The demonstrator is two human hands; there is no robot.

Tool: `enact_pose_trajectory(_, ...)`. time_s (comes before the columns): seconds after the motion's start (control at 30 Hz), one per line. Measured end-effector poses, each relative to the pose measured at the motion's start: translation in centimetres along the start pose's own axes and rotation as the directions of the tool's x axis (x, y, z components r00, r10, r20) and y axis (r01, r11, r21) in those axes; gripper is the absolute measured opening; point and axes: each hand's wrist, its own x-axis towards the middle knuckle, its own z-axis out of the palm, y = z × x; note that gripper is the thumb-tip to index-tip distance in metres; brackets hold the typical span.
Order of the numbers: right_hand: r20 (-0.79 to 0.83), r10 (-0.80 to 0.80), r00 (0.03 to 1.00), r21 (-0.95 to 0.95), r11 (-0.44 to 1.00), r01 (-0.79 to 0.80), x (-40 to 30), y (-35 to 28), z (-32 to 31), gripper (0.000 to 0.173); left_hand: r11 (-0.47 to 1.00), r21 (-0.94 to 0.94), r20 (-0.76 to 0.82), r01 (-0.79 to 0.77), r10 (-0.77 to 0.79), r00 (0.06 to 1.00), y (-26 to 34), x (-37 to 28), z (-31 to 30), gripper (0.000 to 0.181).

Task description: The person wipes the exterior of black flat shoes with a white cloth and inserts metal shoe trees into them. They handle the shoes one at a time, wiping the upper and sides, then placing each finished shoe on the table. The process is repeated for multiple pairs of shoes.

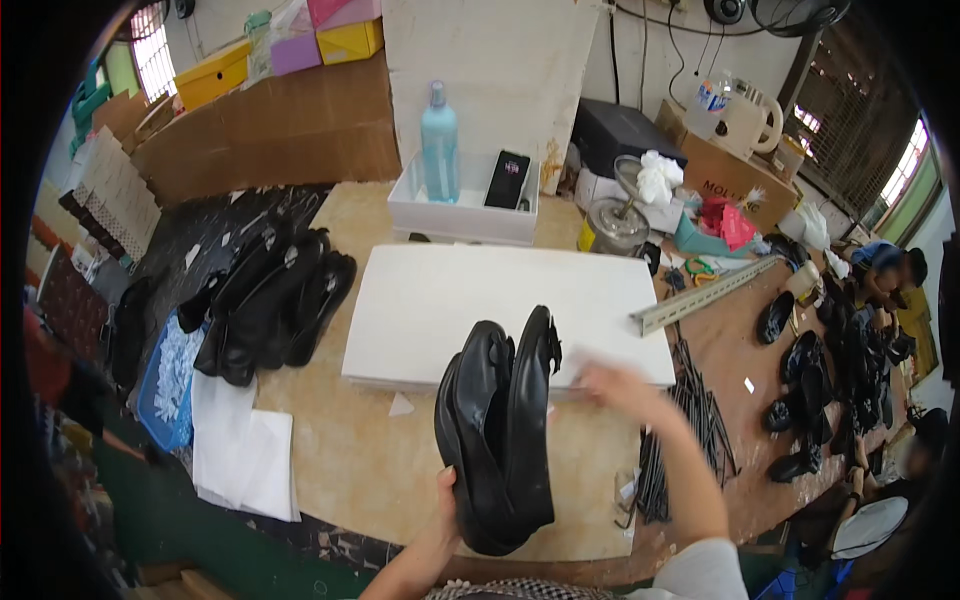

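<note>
My left hand (445,501) holds several black leather shoes (495,427), bunched side by side with toes pointing away from me. A small bow-like trim shows on the toe of the rightmost one. My right hand (619,388) is blurred over the near edge of a stack of white sheets (495,300), right of the shoes. Whether its fingers hold anything is not clear. More black shoes (274,307) stand in a row at the left of the worktable (330,450).
Behind the sheets sits a white tray (465,221) with a blue bottle (440,146) and a phone (508,180). A slotted metal bar (705,296) and thin dark rods (675,435) lie at right. White sheets (240,450) and a blue basket (169,382) are left. Other people work at far right.
</note>
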Motion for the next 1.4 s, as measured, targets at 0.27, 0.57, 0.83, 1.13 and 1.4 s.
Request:
enact_pose_trajectory(0.27, -0.4, 0.208, 0.892, 0.599, 0.796, 0.083, -13.1, 6.0, 17.9, 0.027, 0.214, 0.975, -0.048, -0.068, 0.494, 0.868, 2.3, -1.6, -1.6, 0.055)
enact_pose_trajectory(0.57, -0.605, 0.135, 0.785, 0.349, 0.931, 0.108, -18.8, 3.7, 10.0, 0.019, -0.008, 0.999, 0.038, -0.038, 0.439, 0.898, 1.6, -1.1, 1.8, 0.047)
enact_pose_trajectory(0.83, -0.478, 0.192, 0.857, -0.167, 0.938, -0.303, -20.9, 7.0, 13.6, 0.023, 0.148, 0.987, -0.056, -0.064, 0.684, 0.727, 7.4, -5.5, -5.5, 0.05)
enact_pose_trajectory(1.13, -0.396, 0.25, 0.883, -0.148, 0.932, -0.33, -18.6, 6.5, 13.3, 0.03, -0.723, 0.677, 0.579, -0.141, 0.405, 0.707, 11.0, 5.8, 7.5, 0.052)
enact_pose_trajectory(1.4, -0.642, 0.222, 0.734, 0.077, 0.971, -0.226, -22.1, 7.4, 12.3, 0.042, -0.847, 0.526, 0.583, -0.078, 0.293, 0.758, 9.7, 22.2, 4.7, 0.051)
